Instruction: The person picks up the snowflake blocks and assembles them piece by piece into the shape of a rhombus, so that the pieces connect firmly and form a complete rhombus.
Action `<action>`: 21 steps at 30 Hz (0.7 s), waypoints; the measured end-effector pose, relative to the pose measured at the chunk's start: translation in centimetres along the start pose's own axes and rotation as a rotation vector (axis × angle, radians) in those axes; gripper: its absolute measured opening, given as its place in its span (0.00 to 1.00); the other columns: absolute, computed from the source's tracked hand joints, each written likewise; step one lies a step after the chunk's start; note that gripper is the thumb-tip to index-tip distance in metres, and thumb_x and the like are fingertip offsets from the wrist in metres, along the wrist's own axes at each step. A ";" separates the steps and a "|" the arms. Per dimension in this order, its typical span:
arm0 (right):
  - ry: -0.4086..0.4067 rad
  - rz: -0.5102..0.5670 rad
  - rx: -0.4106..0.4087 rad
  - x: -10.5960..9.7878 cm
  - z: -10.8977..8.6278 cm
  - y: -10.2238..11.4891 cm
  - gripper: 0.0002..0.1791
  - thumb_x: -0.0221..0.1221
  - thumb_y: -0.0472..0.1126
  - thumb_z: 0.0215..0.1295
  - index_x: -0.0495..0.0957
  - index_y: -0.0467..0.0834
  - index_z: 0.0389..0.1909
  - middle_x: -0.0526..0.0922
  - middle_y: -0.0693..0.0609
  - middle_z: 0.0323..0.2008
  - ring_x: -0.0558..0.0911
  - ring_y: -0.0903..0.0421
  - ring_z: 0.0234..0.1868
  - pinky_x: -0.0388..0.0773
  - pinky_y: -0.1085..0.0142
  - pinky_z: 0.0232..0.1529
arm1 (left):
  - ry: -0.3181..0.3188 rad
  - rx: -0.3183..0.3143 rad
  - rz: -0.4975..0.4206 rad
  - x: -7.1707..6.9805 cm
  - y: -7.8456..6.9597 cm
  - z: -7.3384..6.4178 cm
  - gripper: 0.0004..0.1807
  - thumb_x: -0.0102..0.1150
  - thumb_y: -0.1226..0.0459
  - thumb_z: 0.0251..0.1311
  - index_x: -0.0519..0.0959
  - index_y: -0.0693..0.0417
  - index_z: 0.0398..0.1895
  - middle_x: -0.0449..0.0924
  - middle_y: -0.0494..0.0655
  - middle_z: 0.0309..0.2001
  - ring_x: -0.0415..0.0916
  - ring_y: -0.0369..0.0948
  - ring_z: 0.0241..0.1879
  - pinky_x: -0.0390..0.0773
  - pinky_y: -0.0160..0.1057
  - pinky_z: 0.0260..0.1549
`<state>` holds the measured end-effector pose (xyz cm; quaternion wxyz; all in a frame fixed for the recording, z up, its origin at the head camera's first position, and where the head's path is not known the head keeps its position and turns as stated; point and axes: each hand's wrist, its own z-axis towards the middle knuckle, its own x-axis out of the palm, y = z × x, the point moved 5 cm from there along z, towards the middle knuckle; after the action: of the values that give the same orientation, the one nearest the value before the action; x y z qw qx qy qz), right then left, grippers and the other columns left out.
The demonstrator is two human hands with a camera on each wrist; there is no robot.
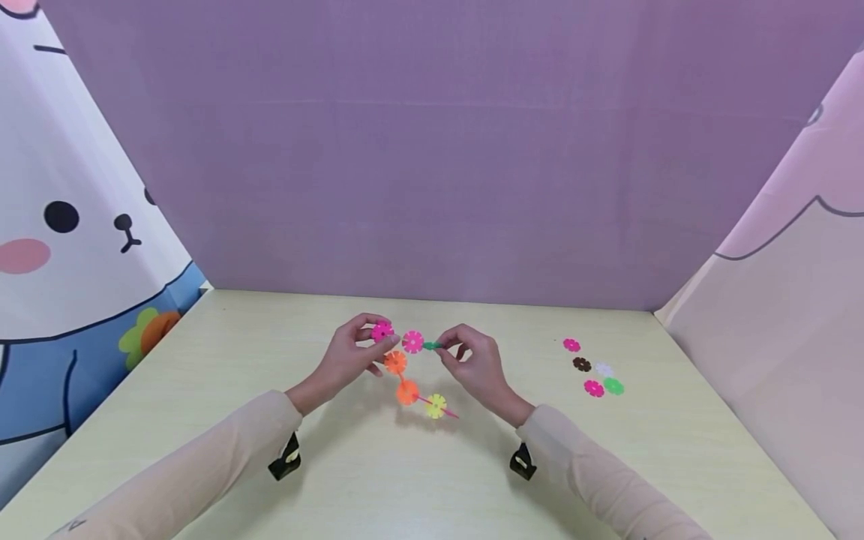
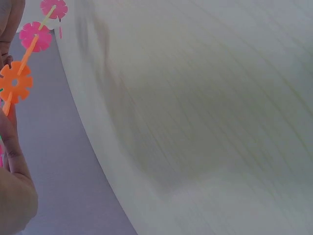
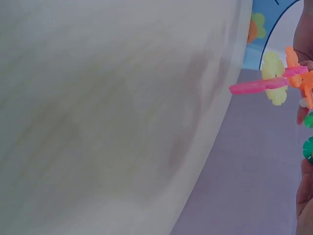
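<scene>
Above the table, my left hand [image 1: 346, 358] holds a chain of notched plastic interlocking discs by a pink disc [image 1: 382, 332] at its upper left. From there the chain hangs down through orange discs [image 1: 407, 391] to a yellow disc [image 1: 436, 406] with pink discs edge-on beside it. My right hand [image 1: 478, 361] pinches a green disc [image 1: 432, 346] between thumb and fingers. This green disc meets another pink disc [image 1: 413, 342] between the two hands. In the right wrist view the yellow disc [image 3: 275, 78] hangs at the chain's end.
Several loose discs lie on the table to the right: pink [image 1: 571, 345], brown [image 1: 582, 364], white [image 1: 604, 370], green [image 1: 613, 386] and another pink [image 1: 594, 388]. A purple panel [image 1: 432, 165] stands behind the table [image 1: 378, 480]. Printed cloths hang at both sides.
</scene>
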<state>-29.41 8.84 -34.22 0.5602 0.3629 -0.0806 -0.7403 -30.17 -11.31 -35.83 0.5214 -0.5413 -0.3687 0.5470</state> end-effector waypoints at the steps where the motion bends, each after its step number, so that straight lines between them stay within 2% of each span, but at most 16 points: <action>1: -0.001 -0.003 -0.005 0.0 0.0 0.0 0.07 0.63 0.28 0.49 0.78 0.41 0.28 0.83 0.49 0.27 0.80 0.59 0.28 0.76 0.69 0.22 | 0.000 -0.003 -0.003 0.0 0.0 0.0 0.24 0.63 0.56 0.53 0.69 0.56 0.50 0.81 0.58 0.39 0.81 0.43 0.25 0.81 0.42 0.22; 5: -0.005 -0.015 -0.019 0.1 0.0 0.0 0.07 0.63 0.28 0.49 0.78 0.41 0.28 0.82 0.50 0.27 0.81 0.59 0.28 0.76 0.68 0.22 | 0.007 -0.006 -0.004 0.1 0.0 -0.1 0.24 0.63 0.56 0.53 0.69 0.55 0.50 0.79 0.64 0.42 0.81 0.44 0.26 0.81 0.42 0.23; 12: 0.003 -0.034 -0.062 0.2 -0.2 0.1 0.08 0.64 0.28 0.47 0.77 0.41 0.27 0.82 0.51 0.26 0.81 0.59 0.27 0.75 0.68 0.21 | 0.037 0.017 -0.007 0.3 -0.1 -0.2 0.23 0.62 0.57 0.54 0.71 0.48 0.53 0.78 0.65 0.45 0.82 0.44 0.27 0.81 0.42 0.24; 17: -0.003 -0.039 -0.082 0.2 -0.1 0.4 0.08 0.64 0.28 0.46 0.78 0.41 0.27 0.82 0.52 0.26 0.80 0.60 0.26 0.75 0.69 0.21 | 0.040 0.035 -0.012 0.2 -0.2 -0.2 0.19 0.62 0.56 0.54 0.75 0.47 0.50 0.79 0.61 0.41 0.81 0.43 0.27 0.81 0.44 0.24; 21: 0.003 -0.029 -0.074 0.3 0.0 0.5 0.07 0.64 0.28 0.47 0.78 0.41 0.27 0.82 0.51 0.26 0.80 0.59 0.26 0.75 0.69 0.21 | 0.042 0.055 -0.007 0.2 -0.2 -0.1 0.16 0.61 0.56 0.55 0.78 0.51 0.45 0.80 0.56 0.37 0.81 0.44 0.27 0.81 0.44 0.25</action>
<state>-29.07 8.41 -34.05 0.5627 0.3443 -0.0472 -0.7501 -29.98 -11.07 -35.69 0.5456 -0.5368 -0.3444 0.5437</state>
